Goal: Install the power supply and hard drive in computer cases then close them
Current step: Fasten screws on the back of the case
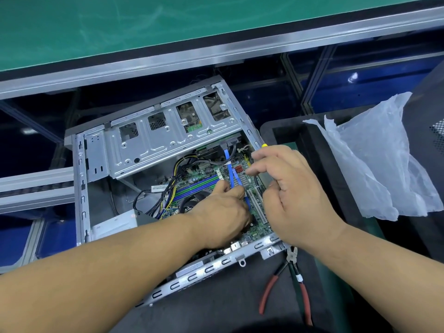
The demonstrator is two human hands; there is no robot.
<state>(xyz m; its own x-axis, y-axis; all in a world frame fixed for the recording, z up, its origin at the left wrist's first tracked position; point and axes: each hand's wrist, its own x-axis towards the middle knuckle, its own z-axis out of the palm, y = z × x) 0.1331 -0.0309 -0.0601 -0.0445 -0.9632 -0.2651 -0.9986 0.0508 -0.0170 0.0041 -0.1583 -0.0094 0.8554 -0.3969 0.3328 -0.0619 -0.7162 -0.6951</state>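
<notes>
An open grey computer case (pixel 81 188) lies on its side in the middle of the view, its green motherboard (pixel 206 174) exposed. A metal drive cage (pixel 149 140) spans the case's far side, with a hard drive (pixel 189 116) visible through its cut-outs. Blue flat cables (pixel 229 169) run from the cage down to the board. My left hand (pixel 225 215) reaches into the case and pinches the blue cables near the board. Over the case's right side, my right hand (pixel 288 188) grips a tool with a yellow tip (pixel 264 145). The power supply is not visible.
Red-handled pliers (pixel 286 284) lie on the dark mat (pixel 228 304) at the case's near right corner. A crumpled clear plastic bag (pixel 374 164) rests on a black tray to the right. A green-topped bench with an aluminium edge (pixel 168 61) runs across the back.
</notes>
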